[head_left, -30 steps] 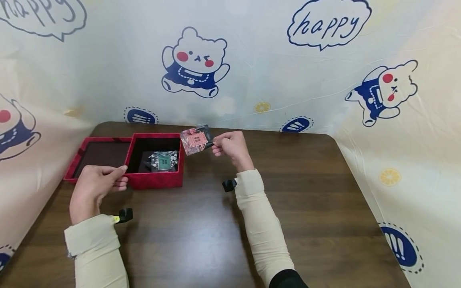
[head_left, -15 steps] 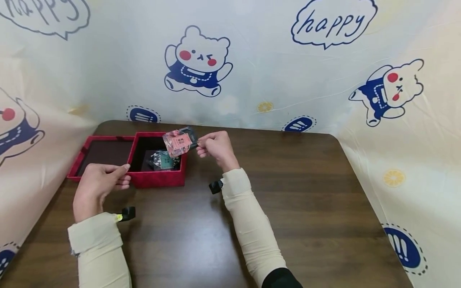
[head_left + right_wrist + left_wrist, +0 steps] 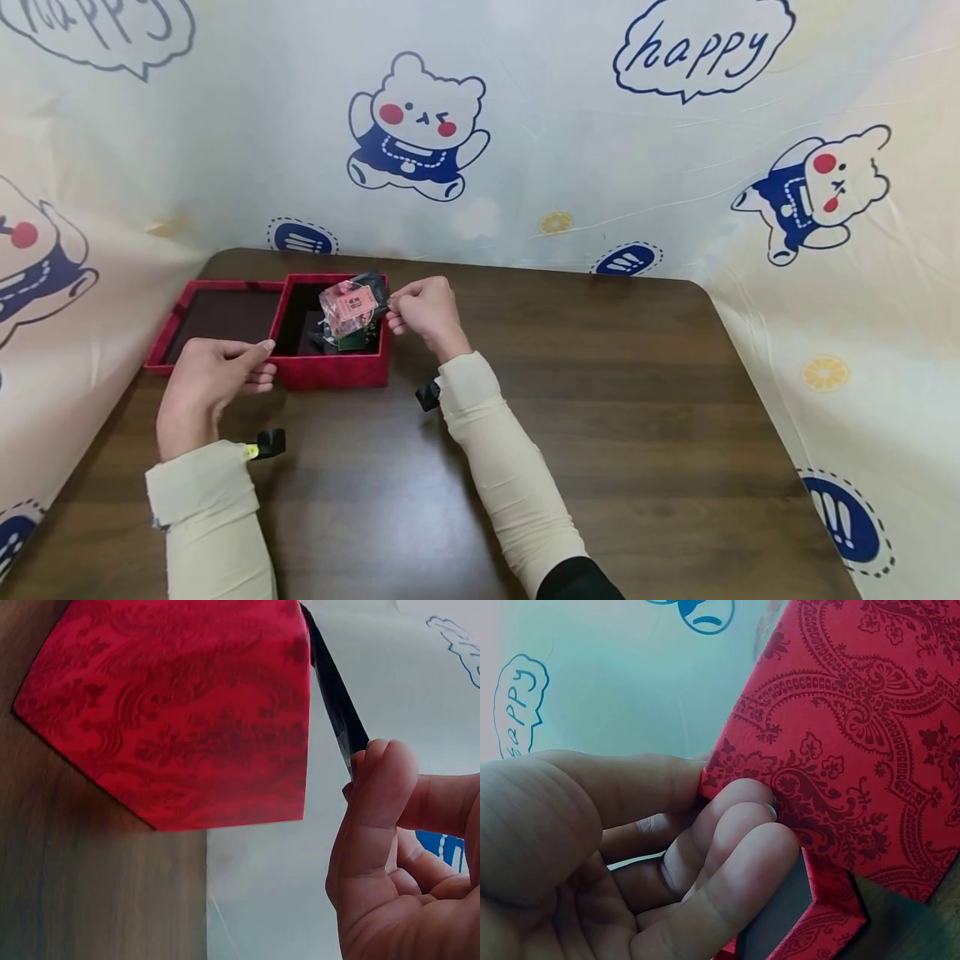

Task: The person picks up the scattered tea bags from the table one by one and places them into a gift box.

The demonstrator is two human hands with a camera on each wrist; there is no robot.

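A red patterned box (image 3: 330, 372) stands with its top off at the left back of the table. My left hand (image 3: 213, 387) grips its near left corner between thumb and fingers; the left wrist view shows the thumb at the edge and the fingertips on the red wall. With thumb and fingers, my right hand (image 3: 427, 312) pinches the dark end of a small clear-and-black packet (image 3: 352, 306) with a pink label. That packet hangs tilted over the box opening. Beneath it, partly covered, a second packet (image 3: 351, 341) with a green label lies inside the box.
The box lid (image 3: 228, 317), dark inside with red edges, lies just left of the box. Both stand on a brown wooden table (image 3: 637, 417). A printed curtain (image 3: 540, 125) rises behind the table and along its sides.
My right hand has carried the pink-labelled packet leftward, from beside the box to over its opening, where it now partly covers the green-labelled one. My left hand keeps its grip on the box corner.
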